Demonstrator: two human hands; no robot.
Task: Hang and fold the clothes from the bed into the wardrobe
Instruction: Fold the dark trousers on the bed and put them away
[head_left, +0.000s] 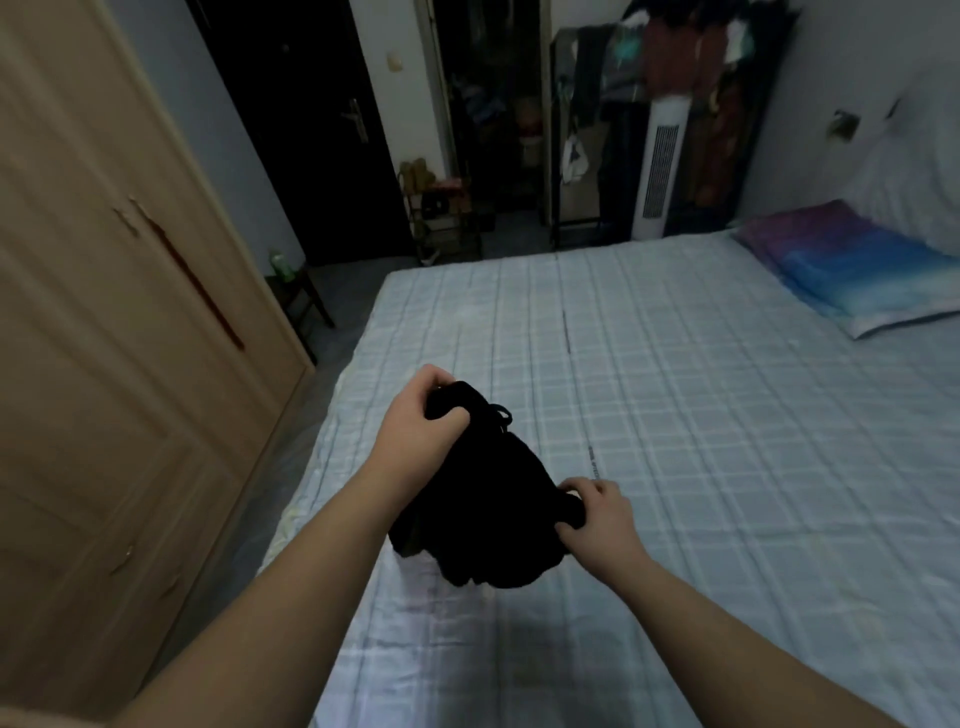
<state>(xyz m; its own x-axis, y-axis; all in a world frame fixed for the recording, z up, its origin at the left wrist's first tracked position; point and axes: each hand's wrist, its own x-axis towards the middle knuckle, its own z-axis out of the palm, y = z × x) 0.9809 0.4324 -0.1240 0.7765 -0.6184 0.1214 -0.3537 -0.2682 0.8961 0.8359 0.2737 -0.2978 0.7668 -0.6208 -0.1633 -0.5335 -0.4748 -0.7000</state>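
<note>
One black garment (488, 499) bunched above the checked bed (675, 415), left hand (421, 421) gripping its far end, right hand (597, 514) pinching its near edge, one closed wooden wardrobe (104, 312) at left, one pillow (852, 270).

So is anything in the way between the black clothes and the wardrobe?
Only the wardrobe's own doors, which look closed. Both the left hand and the right hand grip the black clothes above the bed, and the gap across to the wardrobe looks free.
</note>
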